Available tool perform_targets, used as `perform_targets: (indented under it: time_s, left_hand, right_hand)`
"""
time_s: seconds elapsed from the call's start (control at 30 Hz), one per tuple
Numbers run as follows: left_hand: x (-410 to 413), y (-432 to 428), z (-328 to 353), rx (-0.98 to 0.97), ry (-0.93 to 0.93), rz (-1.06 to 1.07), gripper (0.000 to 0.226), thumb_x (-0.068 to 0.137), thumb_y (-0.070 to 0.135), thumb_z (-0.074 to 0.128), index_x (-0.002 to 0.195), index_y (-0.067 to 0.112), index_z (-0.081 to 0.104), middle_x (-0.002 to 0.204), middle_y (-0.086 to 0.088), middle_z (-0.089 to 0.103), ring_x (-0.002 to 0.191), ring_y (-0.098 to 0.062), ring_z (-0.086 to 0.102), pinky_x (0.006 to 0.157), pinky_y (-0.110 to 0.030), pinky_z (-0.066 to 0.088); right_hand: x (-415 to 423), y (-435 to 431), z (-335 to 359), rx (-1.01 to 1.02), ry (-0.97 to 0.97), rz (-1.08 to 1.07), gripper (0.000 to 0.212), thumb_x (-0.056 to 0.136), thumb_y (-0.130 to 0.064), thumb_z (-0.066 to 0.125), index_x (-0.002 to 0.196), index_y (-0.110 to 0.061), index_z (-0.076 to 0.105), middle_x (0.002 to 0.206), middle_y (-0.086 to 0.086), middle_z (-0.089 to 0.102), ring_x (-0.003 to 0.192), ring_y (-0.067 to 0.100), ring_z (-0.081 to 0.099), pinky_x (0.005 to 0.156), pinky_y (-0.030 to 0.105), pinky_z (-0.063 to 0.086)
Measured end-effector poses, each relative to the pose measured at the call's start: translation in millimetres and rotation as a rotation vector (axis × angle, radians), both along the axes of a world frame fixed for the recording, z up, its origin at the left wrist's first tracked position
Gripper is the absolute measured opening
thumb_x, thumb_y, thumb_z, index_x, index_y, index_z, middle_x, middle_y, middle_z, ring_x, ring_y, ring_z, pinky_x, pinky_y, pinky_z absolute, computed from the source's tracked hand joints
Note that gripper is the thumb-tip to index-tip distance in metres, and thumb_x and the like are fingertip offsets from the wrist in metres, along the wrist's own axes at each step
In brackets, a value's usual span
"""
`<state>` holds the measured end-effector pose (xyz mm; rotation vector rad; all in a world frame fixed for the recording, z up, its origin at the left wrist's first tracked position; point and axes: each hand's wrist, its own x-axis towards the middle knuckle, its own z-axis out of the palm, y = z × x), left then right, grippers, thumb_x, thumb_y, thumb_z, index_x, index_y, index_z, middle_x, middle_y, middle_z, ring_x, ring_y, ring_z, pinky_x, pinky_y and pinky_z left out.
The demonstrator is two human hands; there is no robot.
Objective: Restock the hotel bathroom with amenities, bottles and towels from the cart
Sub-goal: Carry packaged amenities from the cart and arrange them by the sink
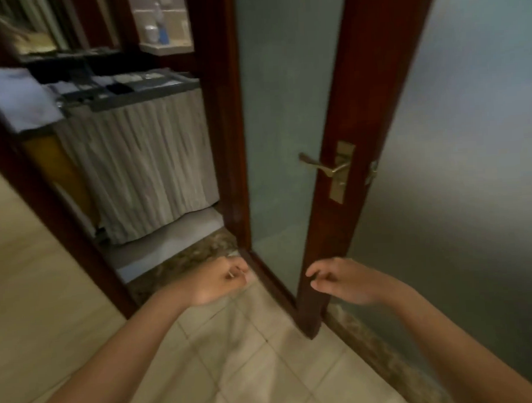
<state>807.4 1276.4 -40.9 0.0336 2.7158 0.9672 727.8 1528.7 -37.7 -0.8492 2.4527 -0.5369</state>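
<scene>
head view: our left hand [219, 284] curls its fingers near a small pale glint, and we cannot tell if it grips anything. our right hand [339, 280] hangs loose, holding nothing. the cart [139, 164] stands beyond our left hand, its tray of amenities [135, 82] too blurred to read. the brass door handle [321, 164] sits above our right hand.

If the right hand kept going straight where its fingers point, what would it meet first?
Most likely the lower frame of the open door, just beyond the right hand; depth is hard to judge.
</scene>
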Motion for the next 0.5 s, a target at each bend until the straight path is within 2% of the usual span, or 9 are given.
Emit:
perform_targets:
  time_s: [0.13, 0.2, 0.3, 0.4, 0.5]
  left_hand:
    - [4.2, -62.3, -0.8, 0.012, 0.026, 0.141, 0.025, 0.093, 0.033, 0.052, 0.11, 0.017, 0.061, 0.107, 0.002, 0.066, 0.099, -0.011, 0.06, 0.087, -0.023, 0.045]
    - [1.8, -89.1, -0.7, 0.004, 0.018, 0.188, 0.024, 0.093, 0.035, 0.05, 0.108, 0.02, 0.061, 0.105, 0.003, 0.066, 0.099, -0.01, 0.06, 0.088, -0.026, 0.045]
    - [-11.1, -127.3, 0.9, 0.012, 0.018, 0.278, 0.022, 0.093, 0.035, 0.05, 0.108, 0.023, 0.061, 0.106, 0.006, 0.064, 0.1, -0.009, 0.059, 0.091, -0.028, 0.046]
    - [-37.6, -166.2, 2.9, -0.04, 0.064, 0.323, 0.022, 0.095, 0.031, 0.048, 0.109, 0.02, 0.061, 0.1, 0.01, 0.058, 0.097, -0.01, 0.056, 0.083, -0.02, 0.04]
    - [-74.7, -204.8, 2.1, -0.003, 0.078, 0.378, 0.017, 0.095, 0.032, 0.046, 0.095, 0.021, 0.059, 0.088, 0.008, 0.054, 0.085, -0.011, 0.052, 0.078, -0.024, 0.037]
  right_hand:
    - [-34.7, -71.8, -4.0, -0.01, -0.051, 0.102, 0.029, 0.093, -0.032, 0.054, 0.118, -0.018, 0.06, 0.113, 0.003, 0.066, 0.104, 0.013, 0.06, 0.093, 0.025, 0.044]
    - [-56.1, -108.9, -7.2, -0.042, -0.054, 0.163, 0.024, 0.092, -0.027, 0.055, 0.113, -0.016, 0.062, 0.108, 0.004, 0.067, 0.102, 0.016, 0.063, 0.089, 0.023, 0.044]
    - [-94.0, -164.0, -9.6, -0.066, -0.032, 0.232, 0.021, 0.092, -0.027, 0.055, 0.11, -0.019, 0.063, 0.099, -0.003, 0.066, 0.097, 0.014, 0.065, 0.083, 0.021, 0.045]
    - [-138.6, -218.8, -9.5, -0.079, -0.035, 0.304, 0.024, 0.091, -0.031, 0.055, 0.112, -0.021, 0.062, 0.107, 0.0, 0.068, 0.094, 0.01, 0.063, 0.083, 0.024, 0.047]
    - [-186.9, -268.8, -8.7, -0.093, -0.039, 0.379, 0.03, 0.091, -0.032, 0.055, 0.118, -0.02, 0.06, 0.115, 0.002, 0.066, 0.097, 0.005, 0.059, 0.082, 0.02, 0.043]
